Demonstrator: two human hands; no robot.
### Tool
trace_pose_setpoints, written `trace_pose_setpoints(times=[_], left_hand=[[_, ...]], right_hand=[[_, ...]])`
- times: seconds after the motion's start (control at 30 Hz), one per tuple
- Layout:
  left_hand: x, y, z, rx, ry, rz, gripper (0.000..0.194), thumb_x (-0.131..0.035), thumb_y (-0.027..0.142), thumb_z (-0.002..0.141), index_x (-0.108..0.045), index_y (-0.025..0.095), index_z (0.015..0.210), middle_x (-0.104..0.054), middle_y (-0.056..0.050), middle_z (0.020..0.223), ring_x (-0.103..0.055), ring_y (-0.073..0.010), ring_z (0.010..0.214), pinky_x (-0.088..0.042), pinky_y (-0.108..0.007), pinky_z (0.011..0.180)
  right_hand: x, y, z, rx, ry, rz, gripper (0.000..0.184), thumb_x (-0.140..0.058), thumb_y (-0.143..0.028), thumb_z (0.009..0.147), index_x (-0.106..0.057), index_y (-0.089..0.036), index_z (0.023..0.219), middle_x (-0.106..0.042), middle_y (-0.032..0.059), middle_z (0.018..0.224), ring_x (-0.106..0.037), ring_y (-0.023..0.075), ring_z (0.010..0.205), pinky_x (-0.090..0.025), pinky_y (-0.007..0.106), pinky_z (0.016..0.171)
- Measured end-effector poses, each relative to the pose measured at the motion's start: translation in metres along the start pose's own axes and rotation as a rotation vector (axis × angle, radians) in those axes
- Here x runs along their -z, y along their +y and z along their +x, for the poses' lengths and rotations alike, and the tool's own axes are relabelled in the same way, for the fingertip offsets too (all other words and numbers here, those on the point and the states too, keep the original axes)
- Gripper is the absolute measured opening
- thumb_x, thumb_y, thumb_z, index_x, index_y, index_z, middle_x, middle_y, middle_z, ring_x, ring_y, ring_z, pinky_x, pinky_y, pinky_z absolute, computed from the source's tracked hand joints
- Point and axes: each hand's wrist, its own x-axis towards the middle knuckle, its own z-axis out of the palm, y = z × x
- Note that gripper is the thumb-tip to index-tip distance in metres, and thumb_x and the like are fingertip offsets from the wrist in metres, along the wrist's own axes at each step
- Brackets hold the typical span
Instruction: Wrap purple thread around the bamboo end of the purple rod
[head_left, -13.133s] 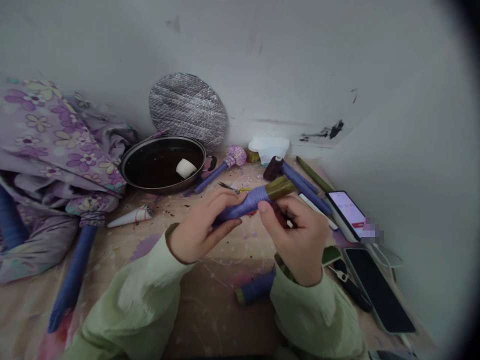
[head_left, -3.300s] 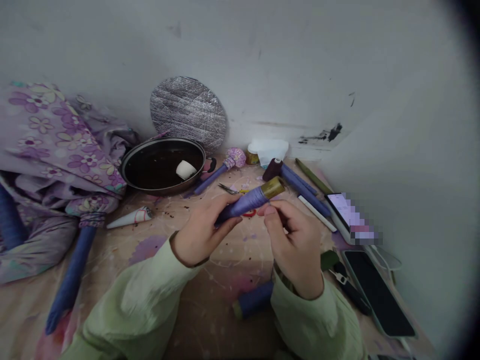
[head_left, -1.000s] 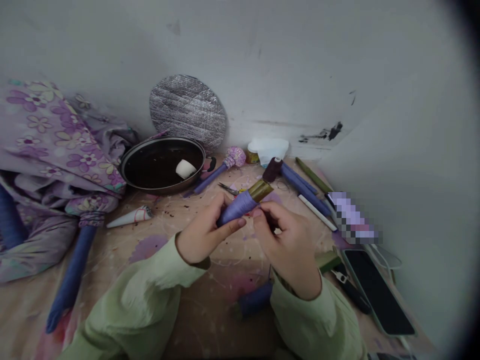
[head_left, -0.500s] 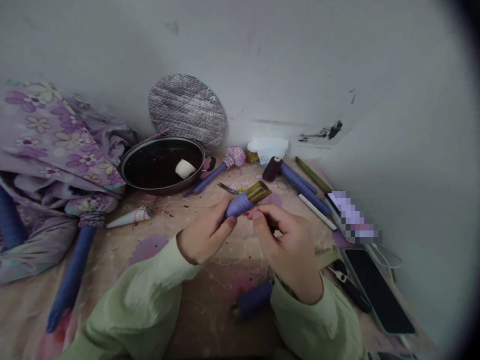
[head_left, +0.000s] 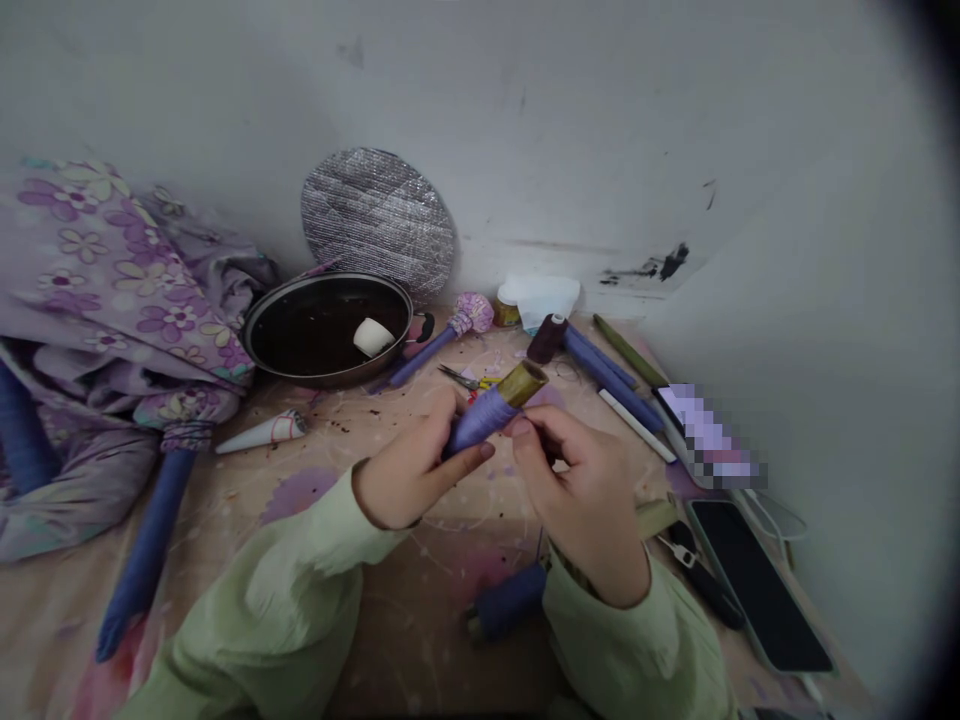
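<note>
My left hand (head_left: 412,465) is wrapped round a bamboo tube (head_left: 523,383), tilted up to the right. Purple-blue thread (head_left: 480,420) covers its lower part in close turns, and the hollow greenish end is bare. Beside the tube, my right hand (head_left: 574,490) pinches thumb and forefinger together close to the wound edge, on what looks like the thread; the strand itself is barely visible. Below the hands a spool of purple-blue thread (head_left: 510,600) lies on its side, partly hidden by my right sleeve. A strand rises from it towards my right hand.
Behind stand a dark pan (head_left: 322,330) with a white piece in it and a silver foil disc (head_left: 379,220). Scissors (head_left: 461,378) lie behind the tube. To the right are a dark thread spool (head_left: 547,338), a phone (head_left: 761,585) and a box cutter (head_left: 705,575). Floral cloth (head_left: 112,270) fills the left.
My left thumb has stretched out further along the tube. Thread now appears to reach slightly nearer the bare end. My right hand keeps its pinch and has barely shifted.
</note>
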Motion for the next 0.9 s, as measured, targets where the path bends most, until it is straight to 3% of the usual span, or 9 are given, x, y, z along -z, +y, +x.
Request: trace_pose_setpoints(times=[0.13,0.33,0.43,0.57,0.77,0.9], left_hand=[[0.001,0.000,0.001,-0.014,-0.047,0.071,0.023,-0.044,0.037,0.087,-0.040,0.018,0.100,-0.047,0.002,0.070,-0.046,-0.0113,0.058,-0.040,-0.026,0.055],[0.007,-0.002,-0.005,-0.034,-0.221,-0.049,0.030,-0.033,0.036,0.090,-0.039,0.020,0.115,-0.051,0.002,0.067,-0.049,-0.0121,0.052,-0.041,-0.026,0.050],[0.009,-0.001,-0.006,-0.047,-0.171,0.049,0.027,-0.026,0.033,0.090,-0.044,0.019,0.106,-0.051,0.000,0.064,-0.050,-0.0145,0.057,-0.043,-0.029,0.056],[0.010,0.000,-0.003,-0.085,-0.122,0.021,0.022,-0.032,0.032,0.091,-0.047,0.018,0.099,-0.055,-0.002,0.074,-0.054,-0.0136,0.064,-0.046,-0.028,0.062],[0.012,-0.002,0.003,-0.091,-0.122,0.012,0.029,-0.037,0.032,0.091,-0.045,0.014,0.113,-0.057,-0.006,0.087,-0.057,-0.0133,0.071,-0.049,-0.029,0.069],[0.012,-0.004,0.004,-0.120,-0.049,0.098,0.038,-0.042,0.033,0.089,-0.042,0.015,0.123,-0.061,-0.009,0.100,-0.060,-0.0172,0.085,-0.048,-0.033,0.079]], right_hand=[[0.001,-0.001,-0.001,-0.009,-0.022,0.015,0.017,-0.048,-0.016,0.082,-0.056,-0.017,0.067,-0.056,-0.0033,0.054,-0.049,0.0081,0.046,-0.036,0.021,0.046],[0.001,-0.001,-0.001,0.013,-0.007,-0.007,0.024,-0.050,-0.021,0.080,-0.047,-0.018,0.057,-0.043,-0.0057,0.046,-0.041,0.0072,0.042,-0.032,0.021,0.043],[-0.001,-0.001,0.000,0.017,0.014,-0.020,0.025,-0.054,-0.025,0.079,-0.047,-0.018,0.057,-0.043,-0.0060,0.046,-0.041,0.0066,0.042,-0.032,0.021,0.044],[-0.001,0.000,0.002,0.014,0.029,-0.058,0.025,-0.055,-0.026,0.080,-0.048,-0.018,0.057,-0.045,-0.0055,0.046,-0.042,0.0066,0.042,-0.033,0.021,0.045],[-0.001,0.002,0.003,0.007,0.027,-0.095,0.023,-0.053,-0.026,0.081,-0.053,-0.017,0.060,-0.053,-0.0028,0.050,-0.046,0.0081,0.043,-0.035,0.022,0.046],[-0.002,0.004,0.003,0.004,0.029,-0.114,0.020,-0.054,-0.023,0.080,-0.056,-0.016,0.062,-0.057,-0.0014,0.051,-0.048,0.0086,0.044,-0.036,0.022,0.046]])
